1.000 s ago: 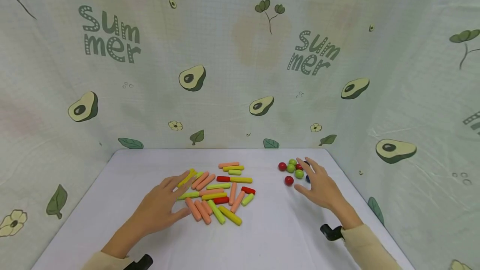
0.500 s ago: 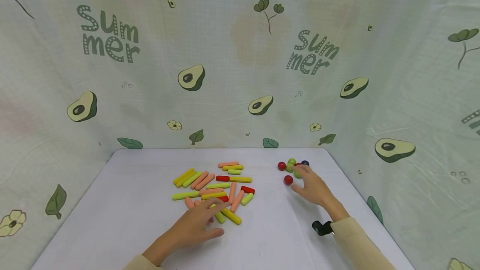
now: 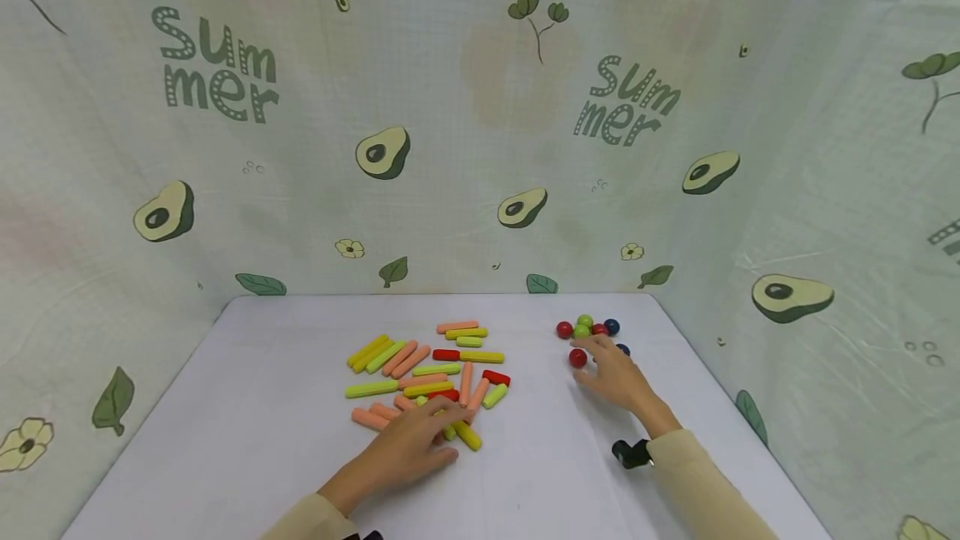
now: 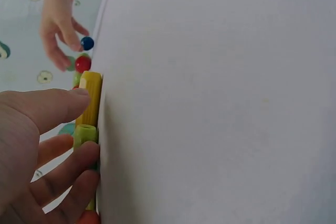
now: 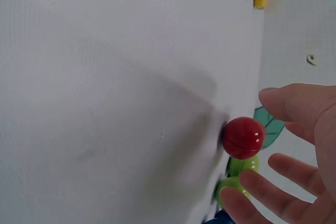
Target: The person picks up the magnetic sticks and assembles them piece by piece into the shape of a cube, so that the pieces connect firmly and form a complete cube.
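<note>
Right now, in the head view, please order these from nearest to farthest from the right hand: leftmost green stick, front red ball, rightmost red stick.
1. Front red ball, beside the right hand.
2. Rightmost red stick, left of the ball.
3. Leftmost green stick, farthest left.

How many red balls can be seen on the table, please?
3: the left red ball, the right red ball beside a blue ball, and the front red ball, close to the right hand. The hand may hide others.
</note>
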A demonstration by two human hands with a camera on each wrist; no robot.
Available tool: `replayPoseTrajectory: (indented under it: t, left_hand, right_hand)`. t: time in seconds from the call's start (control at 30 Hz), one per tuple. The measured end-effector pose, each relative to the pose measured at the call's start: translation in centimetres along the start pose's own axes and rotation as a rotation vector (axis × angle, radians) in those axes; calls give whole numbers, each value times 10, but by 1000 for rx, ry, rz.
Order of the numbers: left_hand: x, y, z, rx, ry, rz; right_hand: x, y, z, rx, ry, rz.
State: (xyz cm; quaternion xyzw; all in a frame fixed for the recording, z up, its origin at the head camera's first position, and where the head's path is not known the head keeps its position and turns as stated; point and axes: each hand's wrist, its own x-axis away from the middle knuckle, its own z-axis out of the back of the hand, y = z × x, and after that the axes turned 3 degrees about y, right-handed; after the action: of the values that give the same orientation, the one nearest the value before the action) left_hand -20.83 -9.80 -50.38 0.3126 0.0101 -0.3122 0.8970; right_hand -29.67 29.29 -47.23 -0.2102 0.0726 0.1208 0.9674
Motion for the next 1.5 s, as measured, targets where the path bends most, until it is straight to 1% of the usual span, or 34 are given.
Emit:
replayPoseTrajectory:
  t: [0.1, 0.2, 0.33, 0.43, 0.57, 0.77, 0.9, 0.97, 1.07, 1.3, 1.4, 1.5]
  left_hand:
    - [-4, -3, -2, -29, 10, 3]
    - [-8, -7, -3, -58, 23, -18]
    - [-13, -13, -4, -99, 56, -61]
    - [-18, -17, -6, -119, 82, -70]
    - [-26, -21, -6, -133, 85, -52]
    - [-35, -22, -8, -160, 78, 3]
    - [-39, -23, -9, -200, 100, 8]
    - [-41, -24, -8, -226, 112, 1]
    - [-44, -26, -6, -251, 105, -8]
    - [-49, -25, -1, -273, 45, -14]
    - [-49, -25, -1, -297, 29, -36]
    - [-49, -24, -1, -318, 30, -71]
  right_hand:
    - [0, 2, -3, 18, -1, 5]
    - [0, 3, -5, 27, -3, 3]
    - [-1, 3, -7, 33, -7, -5]
    - [-3, 3, -8, 38, -11, 3]
    - [-4, 0, -8, 32, -8, 20]
    - [-6, -2, -8, -9, -4, 18]
    - [-8, -2, -7, -19, 14, 8]
    - [-8, -1, -7, -21, 21, 7]
    - [-9, 0, -7, -27, 24, 3]
    - [-10, 1, -8, -28, 14, -13]
    - [-10, -1, -7, -31, 6, 2]
    - [-10, -2, -7, -30, 3, 32]
